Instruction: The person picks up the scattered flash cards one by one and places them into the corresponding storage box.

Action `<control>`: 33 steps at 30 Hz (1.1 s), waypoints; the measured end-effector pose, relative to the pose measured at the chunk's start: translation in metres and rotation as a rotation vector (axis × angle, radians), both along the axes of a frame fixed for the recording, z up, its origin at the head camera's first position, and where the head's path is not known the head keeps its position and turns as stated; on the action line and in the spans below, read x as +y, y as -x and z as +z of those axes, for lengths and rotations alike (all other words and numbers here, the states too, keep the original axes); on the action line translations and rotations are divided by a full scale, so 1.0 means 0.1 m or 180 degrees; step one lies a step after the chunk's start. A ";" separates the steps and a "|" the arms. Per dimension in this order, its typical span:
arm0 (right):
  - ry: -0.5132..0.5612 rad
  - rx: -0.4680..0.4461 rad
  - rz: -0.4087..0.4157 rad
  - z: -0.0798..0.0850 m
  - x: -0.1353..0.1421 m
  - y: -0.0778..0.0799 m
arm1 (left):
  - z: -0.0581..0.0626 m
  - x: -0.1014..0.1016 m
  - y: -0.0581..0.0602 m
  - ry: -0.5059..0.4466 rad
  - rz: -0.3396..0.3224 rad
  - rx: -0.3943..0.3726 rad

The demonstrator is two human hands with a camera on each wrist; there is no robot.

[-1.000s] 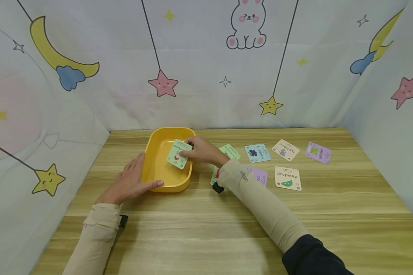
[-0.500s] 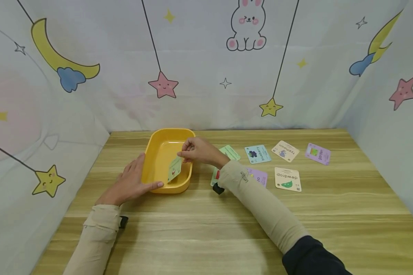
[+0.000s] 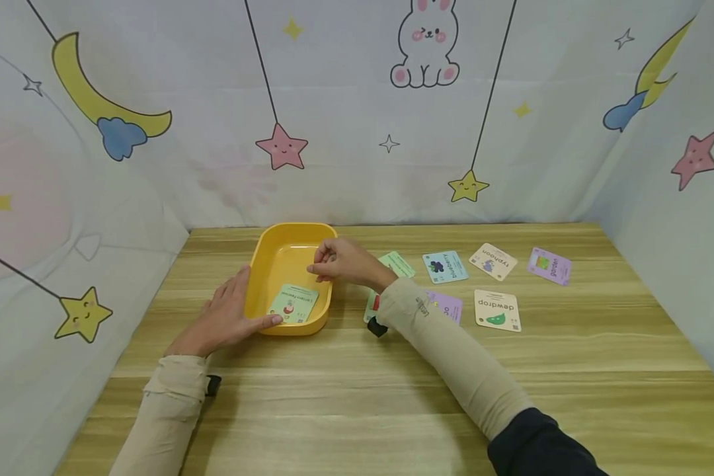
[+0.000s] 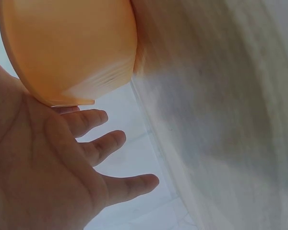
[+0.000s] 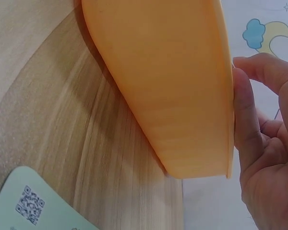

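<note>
And there's the green Lantern Festival card (image 3: 294,303), lying inside the yellow tray (image 3: 266,254) at its near end! The left hand (image 3: 223,317) is spread along the tray's left wall, fingers extended, thumb over the near rim. The right hand (image 3: 348,263), apart from the card, hovers at the right rim, fingers loosely bent, thumb and index tips close together. Out to the right on the wooden table (image 3: 333,403): blueberry card (image 3: 445,267), typhoon card (image 3: 494,262), garden card (image 3: 549,266), and dewdrop card (image 3: 497,310) nearer.
</note>
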State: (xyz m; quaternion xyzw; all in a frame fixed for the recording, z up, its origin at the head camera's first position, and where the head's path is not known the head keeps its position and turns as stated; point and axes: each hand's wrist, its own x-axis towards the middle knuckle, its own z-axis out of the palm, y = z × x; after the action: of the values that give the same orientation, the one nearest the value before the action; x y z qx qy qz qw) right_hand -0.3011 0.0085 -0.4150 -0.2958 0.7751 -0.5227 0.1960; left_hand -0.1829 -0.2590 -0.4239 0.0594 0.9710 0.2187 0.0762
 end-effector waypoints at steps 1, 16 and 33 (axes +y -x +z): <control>0.0005 -0.0011 0.0005 0.00 0.00 0.00 | 0.00 0.00 0.00 0.0002 0.0002 -0.0003; -0.0188 0.0363 0.0195 0.09 0.18 -0.10 | -0.01 0.00 -0.02 -0.0035 -0.0014 0.0036; -0.0313 0.0362 0.0377 0.28 0.52 -0.23 | -0.01 -0.03 0.00 -0.0023 -0.0041 0.0053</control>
State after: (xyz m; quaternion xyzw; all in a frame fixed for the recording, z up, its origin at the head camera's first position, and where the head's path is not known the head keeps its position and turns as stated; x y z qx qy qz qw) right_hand -0.2782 0.0602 -0.3873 -0.3603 0.7909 -0.4539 0.1965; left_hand -0.1829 -0.2619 -0.4246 0.0678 0.9704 0.2212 0.0694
